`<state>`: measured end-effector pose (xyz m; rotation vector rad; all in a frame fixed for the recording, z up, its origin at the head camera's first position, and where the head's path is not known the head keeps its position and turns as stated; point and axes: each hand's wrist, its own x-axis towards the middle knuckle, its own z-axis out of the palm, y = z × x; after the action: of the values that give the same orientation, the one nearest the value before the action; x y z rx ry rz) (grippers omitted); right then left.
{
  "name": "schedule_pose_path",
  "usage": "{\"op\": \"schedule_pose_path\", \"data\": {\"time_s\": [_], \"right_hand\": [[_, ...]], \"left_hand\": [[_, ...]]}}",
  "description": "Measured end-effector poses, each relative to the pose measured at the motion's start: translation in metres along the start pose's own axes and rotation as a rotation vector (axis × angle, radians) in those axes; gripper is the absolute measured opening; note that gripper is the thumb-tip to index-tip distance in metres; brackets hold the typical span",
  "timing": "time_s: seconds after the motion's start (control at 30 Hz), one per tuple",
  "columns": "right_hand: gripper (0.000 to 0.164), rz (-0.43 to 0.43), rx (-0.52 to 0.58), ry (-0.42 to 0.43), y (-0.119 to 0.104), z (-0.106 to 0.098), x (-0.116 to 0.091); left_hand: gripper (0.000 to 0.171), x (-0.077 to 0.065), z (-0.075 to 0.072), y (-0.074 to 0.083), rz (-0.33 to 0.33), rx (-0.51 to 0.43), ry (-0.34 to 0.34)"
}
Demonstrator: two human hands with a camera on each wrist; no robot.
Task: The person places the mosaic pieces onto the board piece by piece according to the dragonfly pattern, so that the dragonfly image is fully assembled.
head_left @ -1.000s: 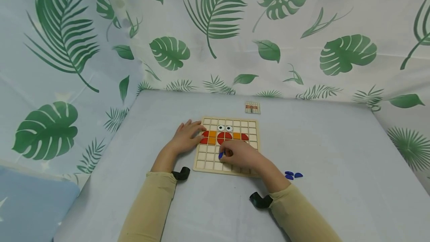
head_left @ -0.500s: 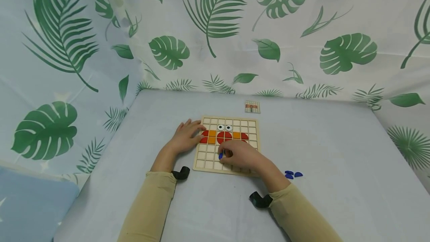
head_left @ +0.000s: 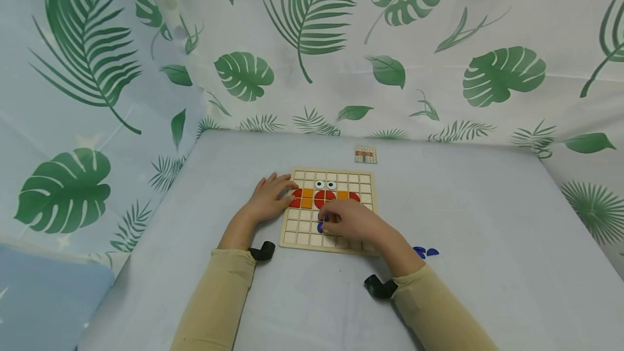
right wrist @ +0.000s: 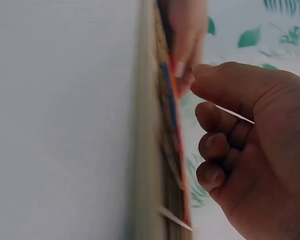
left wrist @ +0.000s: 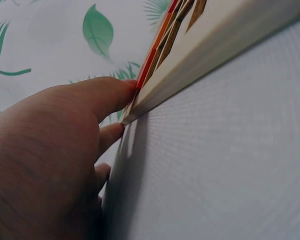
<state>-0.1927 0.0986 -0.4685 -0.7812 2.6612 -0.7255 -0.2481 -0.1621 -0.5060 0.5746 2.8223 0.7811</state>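
A wooden grid board [head_left: 303, 239] lies in front of me on the table, bearing red pieces [head_left: 319, 199], orange squares [head_left: 306, 203] and two white eye pieces [head_left: 319, 184]. At its left edge rests my left hand [head_left: 269, 198]; in the left wrist view its thumb [left wrist: 110, 95] touches the board's rim beside a red piece. My right hand [head_left: 355, 222] is over the board's middle, covering part of it. Its fingers are loosely bent, and the right wrist view shows nothing between thumb and fingertips. A blue piece [head_left: 320, 227] sits on the grid by these fingertips, another blue piece [head_left: 320, 216] just above it.
Several loose blue half-round pieces [head_left: 433, 252] lie on the table right of the board, partly behind my right wrist. A small pattern card [head_left: 365, 154] lies beyond the board. A leaf-print curtain [head_left: 331, 96] rises behind the table.
My right hand has let go of the blue piece, which now lies on the grid, and its fingertips have shifted up and slightly right. The left hand has stayed in place.
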Motion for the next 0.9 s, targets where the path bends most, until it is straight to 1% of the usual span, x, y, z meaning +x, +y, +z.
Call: {"op": "schedule_pose_path", "data": {"time_s": [0.13,0.23,0.37,0.5,0.6,0.67,0.8,0.9], "right_hand": [[0.008,-0.012,0.015,0.050,0.006,-0.018,-0.010],[0.006,0.011,0.009,0.073,0.017,-0.032,-0.022],[0.008,0.052,0.000,0.080,0.038,-0.051,-0.045],[0.012,0.072,-0.036,0.113,0.064,-0.064,-0.074],[0.013,0.093,-0.050,0.128,0.083,-0.071,-0.098],[0.013,0.110,-0.045,0.124,0.094,-0.074,-0.114],[0.013,0.129,-0.008,0.099,0.116,-0.075,-0.140],[0.015,0.117,0.031,0.061,0.129,-0.075,-0.156]], "left_hand": [[0.033,0.000,0.000,0.001,-0.003,-0.001,-0.007],[0.033,0.001,0.001,0.000,-0.005,0.002,-0.009],[0.033,0.001,0.001,-0.001,0.000,-0.002,-0.005],[0.033,0.001,0.001,-0.001,-0.007,0.003,-0.009],[0.033,0.001,0.000,0.000,-0.015,0.012,-0.011],[0.034,0.001,0.000,0.001,-0.013,0.008,-0.010],[0.034,0.001,0.000,0.001,-0.017,0.005,-0.012],[0.034,0.001,0.001,0.000,-0.021,0.007,-0.011]]}}
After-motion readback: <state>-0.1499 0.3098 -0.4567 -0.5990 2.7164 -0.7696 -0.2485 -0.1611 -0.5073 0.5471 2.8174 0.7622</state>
